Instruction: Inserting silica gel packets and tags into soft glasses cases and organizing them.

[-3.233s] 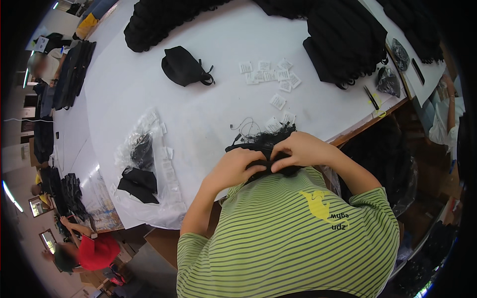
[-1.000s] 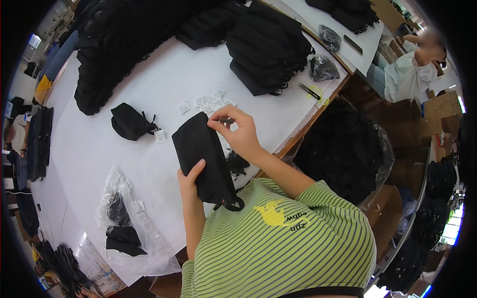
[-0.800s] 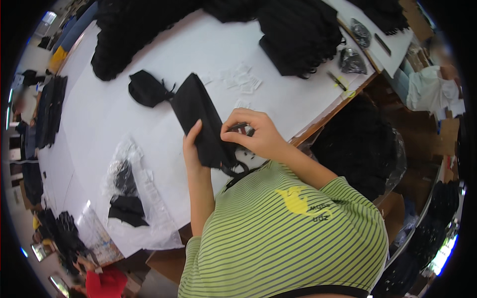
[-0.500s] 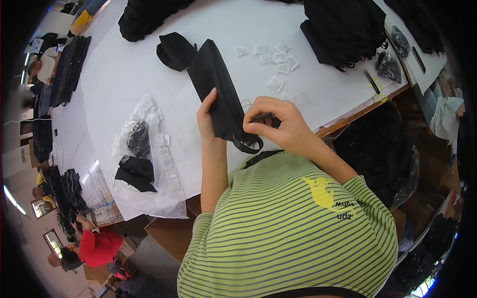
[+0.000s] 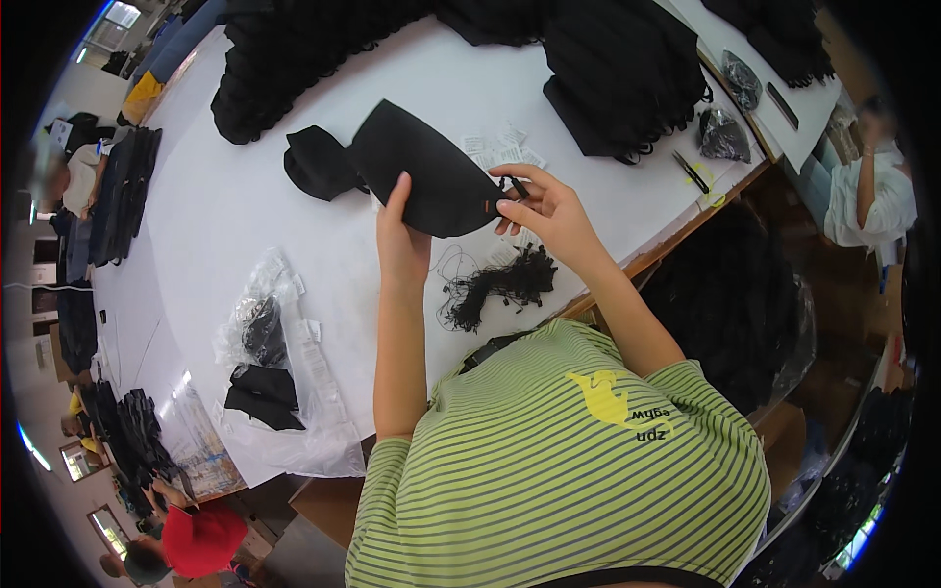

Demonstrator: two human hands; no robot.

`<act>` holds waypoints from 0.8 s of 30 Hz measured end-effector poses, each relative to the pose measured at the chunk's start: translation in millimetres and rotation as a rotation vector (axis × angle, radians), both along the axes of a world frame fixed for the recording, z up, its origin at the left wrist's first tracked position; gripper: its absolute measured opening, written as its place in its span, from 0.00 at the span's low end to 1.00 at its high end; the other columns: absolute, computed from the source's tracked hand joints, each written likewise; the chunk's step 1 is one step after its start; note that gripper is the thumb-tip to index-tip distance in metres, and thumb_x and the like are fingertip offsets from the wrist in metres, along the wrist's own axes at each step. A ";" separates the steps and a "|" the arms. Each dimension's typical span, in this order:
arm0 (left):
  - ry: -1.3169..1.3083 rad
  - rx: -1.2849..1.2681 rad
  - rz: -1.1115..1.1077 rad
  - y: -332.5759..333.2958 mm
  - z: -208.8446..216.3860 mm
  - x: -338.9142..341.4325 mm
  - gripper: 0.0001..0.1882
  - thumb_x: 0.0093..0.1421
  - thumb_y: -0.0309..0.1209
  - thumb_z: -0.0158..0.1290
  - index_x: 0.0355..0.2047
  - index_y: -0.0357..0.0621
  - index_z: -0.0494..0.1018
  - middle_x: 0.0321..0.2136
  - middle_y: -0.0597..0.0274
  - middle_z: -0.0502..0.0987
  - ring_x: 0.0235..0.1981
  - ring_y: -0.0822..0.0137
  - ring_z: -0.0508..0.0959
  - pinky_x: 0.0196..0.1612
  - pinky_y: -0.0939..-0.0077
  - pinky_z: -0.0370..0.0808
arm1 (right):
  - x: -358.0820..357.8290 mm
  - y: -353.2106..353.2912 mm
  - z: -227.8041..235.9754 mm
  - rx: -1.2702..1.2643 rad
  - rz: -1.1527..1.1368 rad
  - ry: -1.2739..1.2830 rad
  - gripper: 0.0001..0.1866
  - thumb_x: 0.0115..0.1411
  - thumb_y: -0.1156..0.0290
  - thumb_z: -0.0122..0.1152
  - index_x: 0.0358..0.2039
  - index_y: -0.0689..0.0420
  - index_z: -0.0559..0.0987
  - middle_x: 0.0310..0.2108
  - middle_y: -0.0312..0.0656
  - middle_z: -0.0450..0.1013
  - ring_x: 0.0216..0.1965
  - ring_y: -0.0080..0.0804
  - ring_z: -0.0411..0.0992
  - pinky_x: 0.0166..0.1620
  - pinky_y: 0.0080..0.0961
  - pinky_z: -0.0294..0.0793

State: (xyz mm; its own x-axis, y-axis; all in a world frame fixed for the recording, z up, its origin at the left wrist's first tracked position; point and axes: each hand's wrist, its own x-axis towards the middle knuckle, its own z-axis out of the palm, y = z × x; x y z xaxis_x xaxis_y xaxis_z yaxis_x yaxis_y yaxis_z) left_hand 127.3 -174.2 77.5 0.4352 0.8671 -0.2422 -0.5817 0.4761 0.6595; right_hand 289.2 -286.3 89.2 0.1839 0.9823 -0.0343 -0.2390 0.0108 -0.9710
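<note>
A flat black fabric pouch [image 5: 417, 167], with a small orange mark near its right end, is held above the white table. My left hand [image 5: 404, 233] grips its lower left edge, thumb on top. At the pouch's right end, my right hand [image 5: 554, 214] pinches a black loop or strap end, partly hidden by the fingers. A tangle of thin black strings [image 5: 502, 286] lies on the table just below the right hand. Behind the pouch sit several small white packets [image 5: 500, 147], partly covered. Another black fabric piece [image 5: 319, 165] lies at its left.
Heaped black pouches [image 5: 627, 78] with loops fill the far side. At the right edge are thread snips [image 5: 692, 171] and a dark bundle in clear plastic [image 5: 723, 135]. A clear plastic bag [image 5: 328, 421] with black pieces lies left. A person in white [image 5: 867, 196] is at far right.
The pouch has been turned so its broad face shows, and both hands have moved up, away from my body. The string tangle, hidden before, now shows. The head view has shifted slightly.
</note>
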 end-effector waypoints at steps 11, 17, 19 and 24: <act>0.572 0.352 0.221 146.9 31.4 -84.4 0.26 0.54 0.32 0.58 0.49 0.31 0.66 0.44 0.53 0.74 0.44 0.63 0.76 0.46 0.74 0.74 | 95.6 -77.3 -96.7 -0.041 -1.025 -0.480 0.11 0.57 0.76 0.53 0.41 0.59 0.72 0.31 0.38 0.70 0.32 0.24 0.70 0.38 0.22 0.68; 1.028 0.458 0.554 167.4 -74.3 -127.3 0.34 0.55 0.38 0.58 0.55 0.32 0.57 0.51 0.50 0.59 0.46 0.59 0.70 0.48 0.67 0.72 | 120.9 -162.2 -152.2 -0.571 -1.137 -0.831 0.09 0.52 0.76 0.56 0.36 0.56 0.77 0.32 0.44 0.69 0.34 0.35 0.67 0.40 0.29 0.68; 1.116 0.495 0.650 137.2 -104.4 -132.5 0.28 0.57 0.33 0.56 0.53 0.33 0.58 0.50 0.50 0.56 0.45 0.59 0.70 0.46 0.68 0.72 | 98.6 -148.8 -127.9 -0.577 -1.077 -1.277 0.14 0.50 0.75 0.58 0.40 0.56 0.77 0.45 0.50 0.66 0.46 0.45 0.64 0.49 0.38 0.64; 1.269 0.485 0.641 69.2 -136.2 -156.4 0.23 0.58 0.27 0.50 0.52 0.34 0.59 0.48 0.47 0.60 0.44 0.58 0.69 0.47 0.67 0.70 | 133.5 -120.0 -159.4 -0.483 -0.940 -1.546 0.21 0.52 0.70 0.55 0.48 0.60 0.72 0.55 0.57 0.58 0.57 0.56 0.54 0.59 0.45 0.54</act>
